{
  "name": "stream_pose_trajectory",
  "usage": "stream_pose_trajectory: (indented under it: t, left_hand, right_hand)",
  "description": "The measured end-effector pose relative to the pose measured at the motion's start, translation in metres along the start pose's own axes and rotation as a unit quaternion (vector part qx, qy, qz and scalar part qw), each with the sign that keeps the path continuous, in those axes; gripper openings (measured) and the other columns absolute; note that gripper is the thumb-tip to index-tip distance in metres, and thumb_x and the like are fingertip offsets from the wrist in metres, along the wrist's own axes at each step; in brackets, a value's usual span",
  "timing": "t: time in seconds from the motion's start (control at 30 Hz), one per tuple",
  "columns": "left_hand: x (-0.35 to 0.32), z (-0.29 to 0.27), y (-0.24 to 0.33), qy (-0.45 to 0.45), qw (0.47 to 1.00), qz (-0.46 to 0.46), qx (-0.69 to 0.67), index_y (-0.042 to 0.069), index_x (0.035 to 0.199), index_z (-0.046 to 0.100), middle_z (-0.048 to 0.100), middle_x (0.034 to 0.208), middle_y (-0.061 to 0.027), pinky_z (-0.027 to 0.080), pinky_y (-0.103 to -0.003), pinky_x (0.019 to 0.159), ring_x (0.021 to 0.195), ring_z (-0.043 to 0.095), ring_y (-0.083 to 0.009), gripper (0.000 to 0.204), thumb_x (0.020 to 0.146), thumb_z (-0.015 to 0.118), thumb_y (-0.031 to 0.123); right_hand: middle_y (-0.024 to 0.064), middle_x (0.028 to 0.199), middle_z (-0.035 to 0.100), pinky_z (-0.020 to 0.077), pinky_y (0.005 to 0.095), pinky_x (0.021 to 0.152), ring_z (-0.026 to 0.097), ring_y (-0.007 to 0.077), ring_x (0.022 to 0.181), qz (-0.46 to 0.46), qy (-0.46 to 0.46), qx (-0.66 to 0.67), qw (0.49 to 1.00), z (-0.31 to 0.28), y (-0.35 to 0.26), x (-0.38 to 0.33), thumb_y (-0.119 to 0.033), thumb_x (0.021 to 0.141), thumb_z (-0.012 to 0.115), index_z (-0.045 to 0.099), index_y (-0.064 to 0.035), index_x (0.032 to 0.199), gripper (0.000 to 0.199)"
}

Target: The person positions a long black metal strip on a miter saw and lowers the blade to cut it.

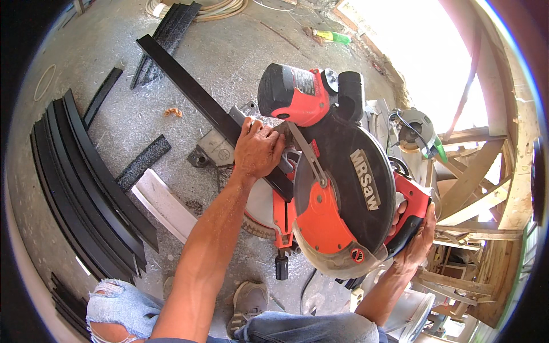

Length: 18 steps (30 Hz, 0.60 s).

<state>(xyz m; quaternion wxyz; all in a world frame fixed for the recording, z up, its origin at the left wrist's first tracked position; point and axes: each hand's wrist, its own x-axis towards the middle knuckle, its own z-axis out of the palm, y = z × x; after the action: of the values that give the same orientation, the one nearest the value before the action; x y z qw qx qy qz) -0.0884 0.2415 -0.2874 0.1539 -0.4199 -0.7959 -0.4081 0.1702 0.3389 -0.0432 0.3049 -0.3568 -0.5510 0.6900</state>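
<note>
A red and black mitre saw [363,171] stands on the floor before me, its head tilted toward the right. My right hand [416,243] is wrapped round its red and black handle [413,206]. Across the saw's base and grey metal fence [216,150] lies a long black profile bar [183,83], reaching to the far left. My left hand [258,147] is closed over this bar beside the fence, close to the saw's motor housing. The bar's near end rests by the orange table insert [283,220]. The blade is hidden behind the guard.
Long black profiles [86,188] lie at left, with short offcuts [146,162] and a white profile [163,203] near them. A grinder-like power tool [416,132] is at right, by a wooden frame [474,206]. A green-yellow bottle [334,37] and coiled hose [223,11] lie farther back.
</note>
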Motion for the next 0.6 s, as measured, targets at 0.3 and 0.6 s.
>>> stream_pose_trajectory:
  t: [0.3, 0.6]
  left_hand:
    - [-0.001, -0.001, 0.001, -0.005, 1.0, -0.014, -0.011, 0.004, 0.084, 0.07, 0.068, 0.09, -0.0089, 0.034, -0.047, 0.107, 0.096, 0.059, -0.0289, 0.027, 0.096, 0.056, 0.024]
    - [0.0, -0.002, 0.001, 0.001, 1.0, -0.012, -0.011, 0.003, 0.085, 0.069, 0.068, 0.09, -0.0096, 0.035, -0.045, 0.105, 0.096, 0.059, -0.0291, 0.026, 0.096, 0.056, 0.023]
  right_hand:
    - [0.0137, 0.088, 0.065, 0.0569, 0.0298, 0.047, 0.063, 0.0205, 0.061, -0.005, -0.025, 0.038, 0.999, -0.003, 0.003, -0.001, -0.045, 0.105, 0.041, 0.057, 0.0037, 0.115, 0.053]
    - [0.0136, 0.08, 0.064, 0.0543, 0.0304, 0.05, 0.062, 0.0206, 0.058, 0.002, 0.003, 0.044, 0.999, 0.0, 0.008, -0.005, -0.051, 0.103, 0.042, 0.058, 0.0018, 0.106, 0.056]
